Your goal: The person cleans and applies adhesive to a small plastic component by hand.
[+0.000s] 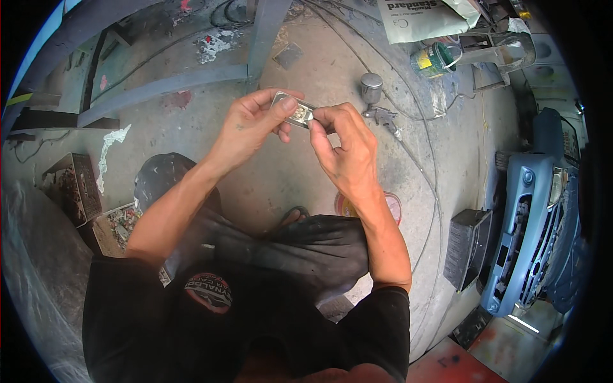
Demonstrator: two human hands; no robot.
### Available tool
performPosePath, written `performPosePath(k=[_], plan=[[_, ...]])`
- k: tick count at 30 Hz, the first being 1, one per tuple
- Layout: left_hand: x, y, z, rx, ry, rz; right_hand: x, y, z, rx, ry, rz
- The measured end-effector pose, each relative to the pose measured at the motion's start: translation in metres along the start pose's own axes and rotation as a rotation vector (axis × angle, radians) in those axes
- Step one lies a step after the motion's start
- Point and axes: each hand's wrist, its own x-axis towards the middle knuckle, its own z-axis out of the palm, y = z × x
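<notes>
Between my two hands is a small flat rectangular piece (299, 114) with a shiny silver rim and a pale, glinting face. It is too small for me to tell its exact kind. My left hand (255, 121) grips its left end, the thumb lying across the top face and the fingers beneath. At the right end, my right hand (348, 143) pinches the piece between thumb and curled fingers. Both hands are held out over the concrete floor, above my bent knees. Nearest to the right hand, on the floor, rests a spray gun (384, 117) with a silver cup (371, 88).
Hoses (418, 169) run across the floor on the right. A green bucket (434, 60) stands at the far right, near a sheet of newspaper (421, 19). Blue car bumper (516, 223) and dark box (468, 249) are at right. Debris-filled boxes (80, 188) sit left, below a metal frame (166, 89).
</notes>
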Motion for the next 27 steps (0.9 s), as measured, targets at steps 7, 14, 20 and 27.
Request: performPosePath(k=[7,14,20,27], plan=[[0.0008,-0.0002,-0.0004,0.013,0.0,0.003,0.0001,0.0006,0.0003,0.002,-0.003,0.003],[0.0009,-0.0016,-0.0025,0.031,-0.004,0.002,0.0011,-0.0001,0.0008,-0.029,-0.008,0.025],[0.0003,0.0003,-0.0035,0.075,-0.03,0.002,0.0004,0.0037,0.0027,0.023,-0.004,0.045],[0.0008,-0.0058,-0.0028,0.003,-0.05,-0.004,0.001,0.004,0.006,0.033,0.009,0.041]])
